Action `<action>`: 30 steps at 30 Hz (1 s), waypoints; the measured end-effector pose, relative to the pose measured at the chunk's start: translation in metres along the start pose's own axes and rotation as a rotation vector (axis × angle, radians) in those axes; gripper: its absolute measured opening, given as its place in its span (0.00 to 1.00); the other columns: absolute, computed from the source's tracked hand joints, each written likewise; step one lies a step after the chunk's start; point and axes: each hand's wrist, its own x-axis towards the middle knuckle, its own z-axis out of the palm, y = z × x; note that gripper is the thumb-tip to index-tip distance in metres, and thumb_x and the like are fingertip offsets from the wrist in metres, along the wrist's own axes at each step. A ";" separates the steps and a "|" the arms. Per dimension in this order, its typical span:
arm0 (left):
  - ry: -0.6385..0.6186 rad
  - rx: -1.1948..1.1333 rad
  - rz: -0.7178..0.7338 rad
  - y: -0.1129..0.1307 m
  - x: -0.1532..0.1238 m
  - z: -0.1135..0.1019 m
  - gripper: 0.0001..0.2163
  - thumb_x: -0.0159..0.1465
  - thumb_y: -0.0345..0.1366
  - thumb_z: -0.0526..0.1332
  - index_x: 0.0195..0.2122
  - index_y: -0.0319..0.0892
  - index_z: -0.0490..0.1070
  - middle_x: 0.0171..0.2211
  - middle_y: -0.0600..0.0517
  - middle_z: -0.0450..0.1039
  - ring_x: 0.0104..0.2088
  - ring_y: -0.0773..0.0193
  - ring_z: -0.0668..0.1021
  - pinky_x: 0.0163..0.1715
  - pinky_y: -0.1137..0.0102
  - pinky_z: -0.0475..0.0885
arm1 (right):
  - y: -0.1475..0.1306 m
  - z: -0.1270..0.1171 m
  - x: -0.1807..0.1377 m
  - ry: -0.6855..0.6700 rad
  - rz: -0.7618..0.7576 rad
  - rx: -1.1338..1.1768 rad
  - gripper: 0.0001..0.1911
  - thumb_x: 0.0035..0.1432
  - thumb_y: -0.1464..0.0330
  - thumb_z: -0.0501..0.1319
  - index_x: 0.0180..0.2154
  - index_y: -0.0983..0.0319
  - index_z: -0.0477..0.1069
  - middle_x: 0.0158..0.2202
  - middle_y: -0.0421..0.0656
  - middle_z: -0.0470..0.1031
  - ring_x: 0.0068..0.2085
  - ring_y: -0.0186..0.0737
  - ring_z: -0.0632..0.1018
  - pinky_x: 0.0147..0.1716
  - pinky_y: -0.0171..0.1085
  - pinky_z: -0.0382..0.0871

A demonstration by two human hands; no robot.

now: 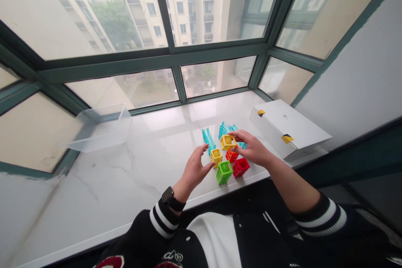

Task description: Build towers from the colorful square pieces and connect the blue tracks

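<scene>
My right hand (251, 146) grips a yellow hollow cube block (228, 142) between thumb and fingers, just above the red-orange block. My left hand (196, 165) is open, thumb and fingers apart, beside a second yellow block (216, 157); whether the thumb touches it I cannot tell. In front of it stands a green block (224, 171), with a red block (240, 167) to its right. The red-orange block (231, 155) sits behind the red one. A long turquoise track piece (208, 139) lies behind my left fingertips. More turquoise pieces (225, 129) lie behind my right hand, partly hidden.
A clear plastic bin (106, 132) stands on the white marbled sill (150, 150) at the left. At the right is a white box (292, 125) with yellow-and-black tabs. Green-framed windows (157, 60) close off the back, and the sill's front edge lies near my body.
</scene>
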 end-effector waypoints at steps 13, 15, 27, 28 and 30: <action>-0.078 -0.017 -0.154 -0.052 0.012 0.044 0.30 0.62 0.31 0.72 0.64 0.48 0.64 0.56 0.44 0.79 0.55 0.51 0.82 0.59 0.49 0.77 | 0.033 0.028 0.014 -0.123 0.013 -0.162 0.27 0.58 0.75 0.66 0.59 0.55 0.74 0.57 0.47 0.79 0.57 0.49 0.80 0.60 0.53 0.74; -0.075 -0.055 -0.159 -0.053 0.012 0.044 0.31 0.62 0.31 0.72 0.65 0.49 0.63 0.54 0.46 0.80 0.53 0.53 0.83 0.58 0.50 0.78 | 0.034 0.031 0.015 -0.133 0.011 -0.171 0.28 0.58 0.75 0.67 0.59 0.54 0.75 0.57 0.47 0.79 0.58 0.50 0.79 0.61 0.53 0.74; -0.062 -0.069 -0.164 -0.047 0.011 0.042 0.30 0.62 0.29 0.71 0.63 0.49 0.63 0.53 0.45 0.81 0.51 0.54 0.84 0.56 0.51 0.80 | 0.042 0.048 0.020 -0.196 -0.011 -0.218 0.30 0.55 0.77 0.70 0.59 0.55 0.76 0.57 0.48 0.80 0.59 0.52 0.79 0.61 0.53 0.73; -0.058 -0.069 -0.159 -0.046 0.011 0.042 0.30 0.62 0.29 0.71 0.63 0.49 0.63 0.53 0.45 0.81 0.51 0.54 0.84 0.56 0.51 0.80 | 0.043 0.048 0.020 -0.198 -0.011 -0.230 0.30 0.55 0.77 0.70 0.59 0.55 0.76 0.57 0.48 0.80 0.59 0.52 0.79 0.61 0.53 0.73; -0.053 -0.069 -0.152 -0.046 0.010 0.043 0.29 0.62 0.29 0.71 0.62 0.49 0.64 0.53 0.45 0.81 0.51 0.53 0.84 0.55 0.51 0.80 | 0.046 0.049 0.020 -0.202 -0.011 -0.246 0.31 0.55 0.77 0.70 0.59 0.54 0.76 0.58 0.48 0.80 0.59 0.52 0.80 0.61 0.53 0.73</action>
